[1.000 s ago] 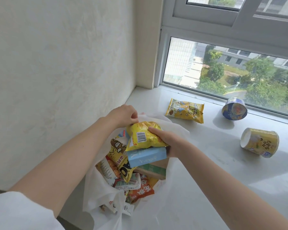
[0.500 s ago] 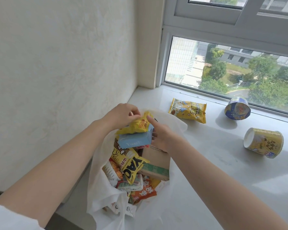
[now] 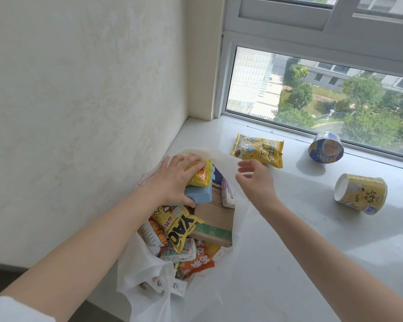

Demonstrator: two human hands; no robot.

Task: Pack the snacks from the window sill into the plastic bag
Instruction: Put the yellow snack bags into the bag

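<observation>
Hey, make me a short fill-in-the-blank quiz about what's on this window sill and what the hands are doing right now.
1. The left hand presses a yellow snack packet down into the white plastic ____.
2. The right hand is open and holds ____.
3. Besides the yellow snack bag, ____ cups lie on their sides on the window sill.
4. Under the yellow snack packet sits a light ____ box.

Missing words: bag; nothing; two; blue

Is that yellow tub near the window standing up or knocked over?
Knocked over. The yellow tub lies on its side on the sill, its round white end facing left toward the bag.
</observation>
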